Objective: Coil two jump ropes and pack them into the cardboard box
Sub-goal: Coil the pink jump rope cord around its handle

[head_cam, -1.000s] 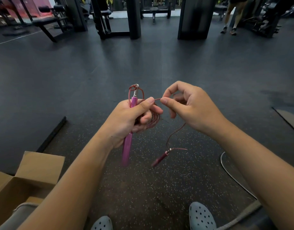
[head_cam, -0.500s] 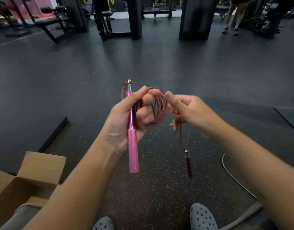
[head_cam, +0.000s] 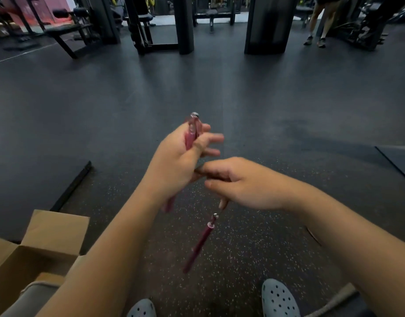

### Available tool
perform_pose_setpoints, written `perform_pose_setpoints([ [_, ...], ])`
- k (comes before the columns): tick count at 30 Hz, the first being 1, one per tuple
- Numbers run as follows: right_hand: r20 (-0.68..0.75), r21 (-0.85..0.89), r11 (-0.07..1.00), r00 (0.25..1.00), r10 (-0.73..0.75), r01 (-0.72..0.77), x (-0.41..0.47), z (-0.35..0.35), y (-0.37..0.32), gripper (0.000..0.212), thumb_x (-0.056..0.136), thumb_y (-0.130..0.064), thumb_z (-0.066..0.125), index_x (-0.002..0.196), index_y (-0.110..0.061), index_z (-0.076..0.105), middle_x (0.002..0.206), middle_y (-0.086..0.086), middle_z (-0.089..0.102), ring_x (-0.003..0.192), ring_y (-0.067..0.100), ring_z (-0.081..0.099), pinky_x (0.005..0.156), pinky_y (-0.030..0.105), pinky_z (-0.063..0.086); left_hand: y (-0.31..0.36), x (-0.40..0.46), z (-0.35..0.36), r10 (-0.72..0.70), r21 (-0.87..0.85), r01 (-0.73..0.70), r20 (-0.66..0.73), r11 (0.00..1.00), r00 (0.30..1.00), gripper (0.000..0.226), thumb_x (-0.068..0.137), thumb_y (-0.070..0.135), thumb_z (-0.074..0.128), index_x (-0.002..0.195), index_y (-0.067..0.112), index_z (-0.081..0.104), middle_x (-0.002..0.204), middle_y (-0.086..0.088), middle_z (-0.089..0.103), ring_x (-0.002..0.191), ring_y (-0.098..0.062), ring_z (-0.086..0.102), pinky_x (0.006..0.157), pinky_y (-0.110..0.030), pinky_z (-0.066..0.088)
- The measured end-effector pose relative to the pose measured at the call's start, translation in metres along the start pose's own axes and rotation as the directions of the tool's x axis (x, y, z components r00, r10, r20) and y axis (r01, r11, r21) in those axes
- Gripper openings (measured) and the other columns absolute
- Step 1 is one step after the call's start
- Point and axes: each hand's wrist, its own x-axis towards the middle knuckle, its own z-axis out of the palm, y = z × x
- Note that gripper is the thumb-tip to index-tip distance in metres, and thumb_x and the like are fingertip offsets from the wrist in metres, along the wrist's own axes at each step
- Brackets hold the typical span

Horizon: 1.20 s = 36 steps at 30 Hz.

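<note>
No readable writing anywhere: none on the box (head_cam: 48, 236), none on the handles. Left hand (head_cam: 174, 161) wrapped around a pink handle (head_cam: 190, 136), thumb across it, other fingers spread loosely past it; long axis near upright, metal swivel end pointing up and away, lower end poking out blurred under the wrist. Right hand (head_cam: 245, 184) just beside the left, fingers curled, apparently pinching the thin rope, though blur hides the cord itself. Second handle (head_cam: 200, 243), dark red, dangling below the right hand, tilted, swivel end up toward the fingers, free end down-left toward the shoes (head_cam: 279, 298). Both handles in mid-air over the speckled floor (head_cam: 242, 259). Open box at lower left on the floor, flaps up, well apart from the handles.
</note>
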Motion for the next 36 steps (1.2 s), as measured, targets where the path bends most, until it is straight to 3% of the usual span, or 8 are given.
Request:
perform_pose_setpoints([
  [3,-0.175,0.047,0.998,0.984,-0.034,0.042,-0.005,-0.015,0.004,0.013,0.098,-0.011,0.064,0.101,-0.014,0.076,0.068,-0.012,0.071,0.06,0.001,0.062,0.065,0.02,0.048,-0.006,-0.003,-0.003,0.011,0.273,-0.043,0.119,0.961,0.993,0.032,0.102,0.036,0.049,0.094,0.013,0.069,0.08,0.005,0.072,0.075,-0.014,0.069,0.075,-0.039,0.055],
  [6,-0.296,0.158,0.987,0.955,0.007,0.042,-0.008,-0.022,0.009,0.001,0.089,-0.012,0.076,0.088,-0.013,0.077,0.067,0.004,0.074,0.059,0.008,0.064,0.064,0.02,0.047,0.001,-0.004,-0.002,-0.077,0.125,0.053,0.194,0.991,0.978,0.051,0.106,0.045,0.046,0.072,0.009,0.057,0.056,0.003,0.059,0.049,-0.015,0.055,0.056,-0.03,0.046],
  [10,-0.431,0.129,0.992,0.901,0.05,0.007,-0.009,-0.026,0.015,0.017,0.084,-0.026,0.083,0.078,-0.017,0.07,0.053,-0.001,0.058,0.05,0.012,0.048,0.051,0.028,0.039,0.011,-0.003,-0.001,-0.165,-0.056,0.19,0.299,0.98,0.94,0.055,0.091,0.051,0.059,0.084,-0.003,0.067,0.054,0.005,0.046,0.049,-0.014,0.038,0.047,-0.023,0.033],
  [14,-0.306,0.221,0.975,0.951,0.045,0.025,-0.012,-0.035,0.017,0.006,0.097,-0.015,0.068,0.094,-0.01,0.069,0.072,0.004,0.063,0.059,0.01,0.057,0.058,0.028,0.051,0.007,-0.003,-0.002,-0.169,-0.172,0.24,0.349,0.955,0.922,0.038,0.098,0.031,0.062,0.094,-0.007,0.071,0.053,0.004,0.053,0.048,-0.015,0.047,0.049,-0.026,0.041],
  [19,-0.339,0.148,0.987,0.941,-0.004,0.058,-0.009,-0.034,0.023,0.006,0.098,-0.012,0.065,0.099,-0.013,0.071,0.073,-0.007,0.065,0.062,0.0,0.054,0.063,0.018,0.045,0.005,-0.003,-0.002,-0.186,-0.258,0.286,0.351,0.923,0.918,0.023,0.103,0.018,0.054,0.099,0.004,0.072,0.078,-0.007,0.078,0.077,-0.022,0.076,0.079,-0.029,0.06],
  [25,-0.439,0.148,0.987,0.898,0.015,0.056,-0.006,-0.034,0.027,0.016,0.088,-0.026,0.078,0.094,-0.014,0.068,0.067,0.001,0.07,0.061,0.015,0.06,0.062,0.031,0.048,0.005,-0.006,0.002,-0.19,-0.283,0.282,0.311,0.917,0.931,0.032,0.1,0.023,0.061,0.09,-0.006,0.07,0.047,0.003,0.047,0.038,-0.01,0.043,0.048,-0.027,0.043],
  [29,-0.368,0.167,0.982,0.93,-0.019,0.086,-0.007,-0.035,0.024,0.007,0.096,-0.014,0.068,0.097,-0.006,0.067,0.08,0.012,0.068,0.071,0.014,0.062,0.07,0.031,0.052,0.008,-0.007,0.007,-0.19,-0.38,0.314,0.329,0.87,0.925,0.03,0.102,0.018,0.057,0.088,-0.006,0.069,0.045,0.003,0.044,0.034,-0.009,0.036,0.047,-0.029,0.036],
  [36,-0.383,0.47,0.862,0.924,0.006,0.189,-0.006,-0.027,0.024,0.007,0.102,-0.008,0.056,0.103,-0.012,0.062,0.084,0.0,0.059,0.073,0.011,0.054,0.068,0.018,0.045,0.015,-0.007,0.016,-0.156,-0.707,0.366,0.346,0.605,0.925,0.027,0.092,0.023,0.057,0.075,0.007,0.07,0.037,0.011,0.034,0.027,-0.001,0.029,0.04,-0.023,0.03],
])
